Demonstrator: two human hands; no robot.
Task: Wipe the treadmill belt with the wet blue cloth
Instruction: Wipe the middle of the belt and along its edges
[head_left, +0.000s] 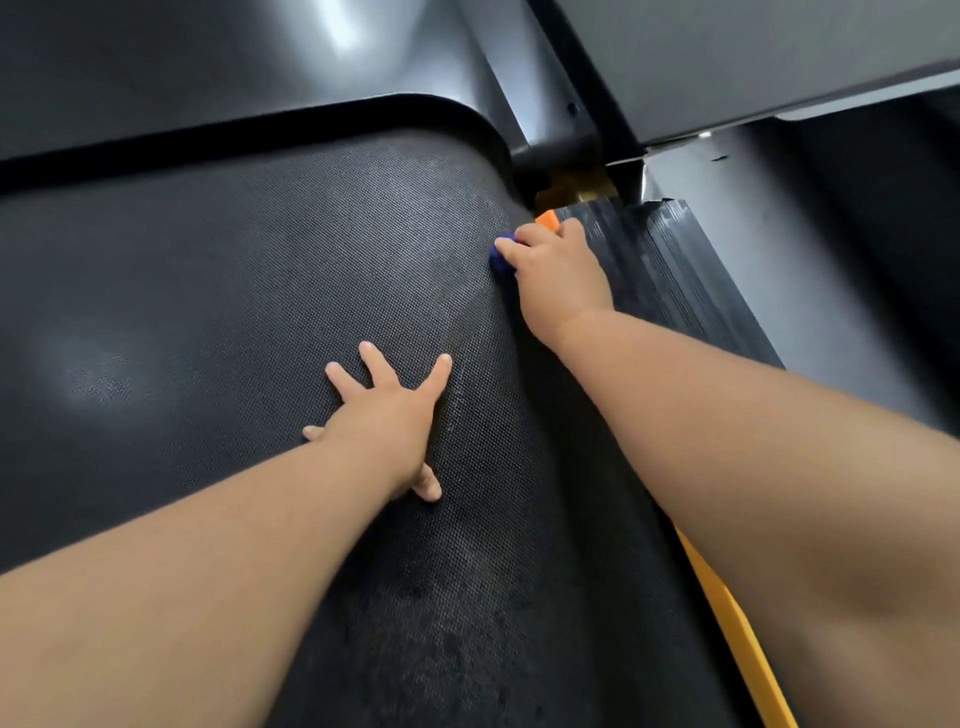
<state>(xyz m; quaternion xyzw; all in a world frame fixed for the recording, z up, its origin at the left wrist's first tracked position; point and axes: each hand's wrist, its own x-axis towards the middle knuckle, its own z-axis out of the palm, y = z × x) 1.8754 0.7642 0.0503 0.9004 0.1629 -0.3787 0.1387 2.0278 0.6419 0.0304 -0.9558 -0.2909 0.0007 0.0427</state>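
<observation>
Black textured treadmill belt (260, 286) spreads below, ribbed black side rail (670, 270) along its right | bunched blue cloth (501, 258) sits at the belt's right edge, mostly hidden under the right hand (558, 273) | right hand curls its fingers over the cloth, arm stretched forward | left hand (387, 415) lies flat on the belt, fingers splayed apart

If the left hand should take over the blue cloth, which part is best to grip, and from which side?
Probably the bunched end of the blue cloth showing beyond the fingers of the right hand. Come from the belt side, where the left hand rests; the right hand covers the rest.
</observation>
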